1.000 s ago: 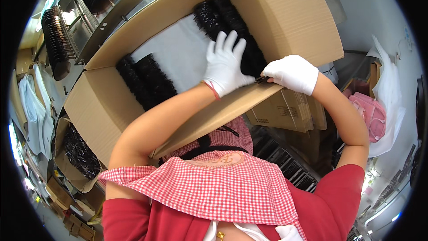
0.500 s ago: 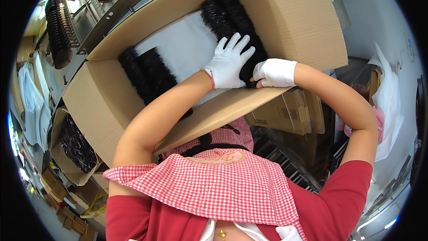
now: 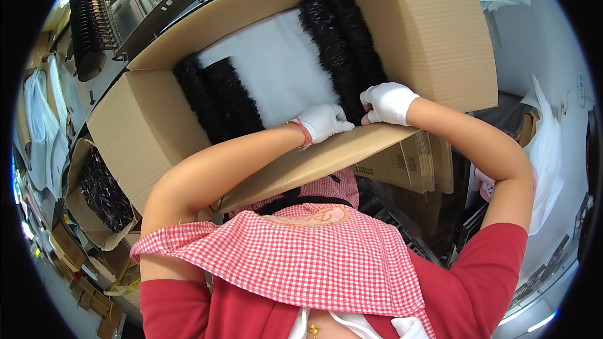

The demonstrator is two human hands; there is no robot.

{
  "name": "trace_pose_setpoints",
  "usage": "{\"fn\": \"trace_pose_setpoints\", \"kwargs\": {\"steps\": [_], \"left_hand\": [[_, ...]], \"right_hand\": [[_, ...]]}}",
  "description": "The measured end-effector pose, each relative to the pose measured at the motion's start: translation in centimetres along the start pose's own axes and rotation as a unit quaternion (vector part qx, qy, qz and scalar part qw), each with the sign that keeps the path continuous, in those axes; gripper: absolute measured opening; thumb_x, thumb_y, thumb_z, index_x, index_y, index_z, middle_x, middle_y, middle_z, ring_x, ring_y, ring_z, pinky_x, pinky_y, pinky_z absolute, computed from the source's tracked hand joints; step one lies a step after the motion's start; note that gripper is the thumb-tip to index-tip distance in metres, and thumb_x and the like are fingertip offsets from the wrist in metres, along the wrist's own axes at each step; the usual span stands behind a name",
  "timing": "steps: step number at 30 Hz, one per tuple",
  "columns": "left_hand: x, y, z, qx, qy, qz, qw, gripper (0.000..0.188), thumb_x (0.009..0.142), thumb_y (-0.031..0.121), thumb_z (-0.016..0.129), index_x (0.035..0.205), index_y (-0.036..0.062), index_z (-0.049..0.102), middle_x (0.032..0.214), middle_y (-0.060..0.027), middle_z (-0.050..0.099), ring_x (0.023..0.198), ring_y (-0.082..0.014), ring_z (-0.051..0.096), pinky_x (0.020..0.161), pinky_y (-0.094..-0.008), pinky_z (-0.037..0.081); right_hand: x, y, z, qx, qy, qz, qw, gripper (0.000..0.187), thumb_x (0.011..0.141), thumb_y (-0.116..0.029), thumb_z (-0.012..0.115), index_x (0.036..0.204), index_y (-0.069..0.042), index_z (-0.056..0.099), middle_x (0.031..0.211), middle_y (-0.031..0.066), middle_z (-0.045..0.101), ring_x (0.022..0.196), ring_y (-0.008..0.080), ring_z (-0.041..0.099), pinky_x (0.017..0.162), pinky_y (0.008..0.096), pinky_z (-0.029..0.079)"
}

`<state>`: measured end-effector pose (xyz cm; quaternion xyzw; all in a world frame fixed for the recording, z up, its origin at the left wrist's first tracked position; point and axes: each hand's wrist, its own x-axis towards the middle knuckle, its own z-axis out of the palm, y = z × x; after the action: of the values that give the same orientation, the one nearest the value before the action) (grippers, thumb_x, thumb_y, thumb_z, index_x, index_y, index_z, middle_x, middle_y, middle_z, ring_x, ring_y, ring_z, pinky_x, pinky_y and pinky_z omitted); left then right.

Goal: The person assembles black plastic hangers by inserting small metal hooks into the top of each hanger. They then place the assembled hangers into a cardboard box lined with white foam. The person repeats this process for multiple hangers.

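Your carrier: open cardboard box (image 3: 144, 132), upper middle of the frame | inside, before you: white sheet (image 3: 276, 63) at centre, black bristly rolls (image 3: 220, 97) toward frame left, shiny black rolls (image 3: 326, 41) toward frame right

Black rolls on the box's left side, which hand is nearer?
Left. The left hand is right of those rolls; the right hand is farther right, by the other black rolls.
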<state>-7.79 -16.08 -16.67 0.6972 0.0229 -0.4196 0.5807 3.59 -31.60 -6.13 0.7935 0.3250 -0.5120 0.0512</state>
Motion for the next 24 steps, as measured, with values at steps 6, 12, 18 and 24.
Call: {"fn": "trace_pose_setpoints", "kwargs": {"steps": [6, 12, 18, 24], "left_hand": [[0.8, -1.2, 0.3, 0.067, 0.048, 0.011, 0.997, 0.025, 0.09, 0.024, 0.07, 0.102, 0.0021, 0.072, 0.088, -0.0134, 0.072, 0.08, -0.0231, 0.066, 0.077, -0.0365, 0.053], [0.7, -0.1, 0.9, 0.175, 0.096, 0.036, 0.979, 0.028, 0.091, 0.028, 0.063, 0.103, 0.0049, 0.073, 0.095, -0.019, 0.072, 0.089, -0.0358, 0.069, 0.082, -0.0435, 0.054], [0.0, 1.9, -0.3, 0.196, 0.021, -0.01, 0.98, 0.036, 0.09, 0.034, 0.06, 0.105, 0.0042, 0.073, 0.096, -0.021, 0.072, 0.089, -0.0365, 0.069, 0.084, -0.0445, 0.054], [-16.5, 9.0, -13.3, 0.326, 0.219, 0.263, 0.881, 0.027, 0.086, 0.031, 0.063, 0.096, 0.0065, 0.071, 0.093, -0.0186, 0.069, 0.092, -0.0378, 0.064, 0.086, -0.0439, 0.051]], "right_hand": [[0.0, -3.3, -0.2, -0.062, -0.012, 0.054, 0.997, 0.047, 0.085, -0.04, 0.072, 0.107, 0.001, 0.066, 0.101, 0.0235, 0.071, 0.099, 0.0391, 0.067, 0.085, 0.046, 0.053], [0.1, -2.2, 0.0, -0.029, -0.031, 0.111, 0.993, 0.053, 0.085, -0.041, 0.072, 0.113, 0.003, 0.064, 0.108, 0.0242, 0.07, 0.103, 0.0394, 0.067, 0.088, 0.0452, 0.053], [0.0, -1.8, 0.6, -0.11, 0.02, 0.068, 0.991, 0.047, 0.086, -0.042, 0.069, 0.103, 0.001, 0.063, 0.098, 0.0248, 0.071, 0.096, 0.0419, 0.067, 0.084, 0.0488, 0.052], [0.3, -1.0, -0.8, -0.184, -0.08, 0.085, 0.976, 0.05, 0.085, -0.052, 0.067, 0.102, -0.006, 0.075, 0.104, 0.0196, 0.072, 0.1, 0.0378, 0.068, 0.088, 0.0458, 0.053]]}}
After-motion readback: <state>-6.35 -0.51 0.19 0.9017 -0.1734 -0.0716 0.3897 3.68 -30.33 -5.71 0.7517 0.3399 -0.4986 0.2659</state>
